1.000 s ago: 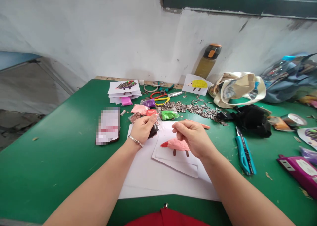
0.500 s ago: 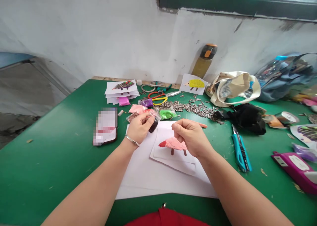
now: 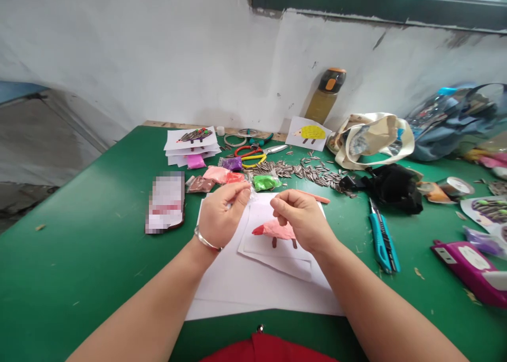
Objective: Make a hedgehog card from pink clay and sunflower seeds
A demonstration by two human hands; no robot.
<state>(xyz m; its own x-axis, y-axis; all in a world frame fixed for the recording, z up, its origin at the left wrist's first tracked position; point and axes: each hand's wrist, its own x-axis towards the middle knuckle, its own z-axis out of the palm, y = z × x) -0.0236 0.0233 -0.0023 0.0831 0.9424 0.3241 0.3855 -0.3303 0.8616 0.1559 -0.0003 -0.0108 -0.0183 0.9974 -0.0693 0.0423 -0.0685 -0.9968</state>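
Head view, items at the work place.

Left hand (image 3: 222, 215): fingers curled closed toward the thumb, a narrow grip. A clear plastic wrapper (image 3: 251, 194) shows at the fingertips; anything else held is hidden.

Right hand (image 3: 303, 220): thumb and fingers drawn into a narrow pinch above the card. Whether anything sits between them cannot be told.

Pink clay figure (image 3: 274, 229), with red tip and brown legs: lies on a white paper card (image 3: 259, 214), just below the right hand. The card rests on white paper sheets (image 3: 257, 296), seemingly to keep clay off the green work table (image 3: 79, 277).

Pink clay roll (image 3: 312, 196): lies near the card's top edge.

Clay packets, brown (image 3: 201, 184), pink (image 3: 216, 174) and green (image 3: 266, 182): just beyond the left hand, apparently kept within easy reach.

Sunflower seeds (image 3: 304, 172): scattered farther back, beside scissors (image 3: 257, 153).

Teal utility knife (image 3: 382, 243): lies apart, right of the paper.
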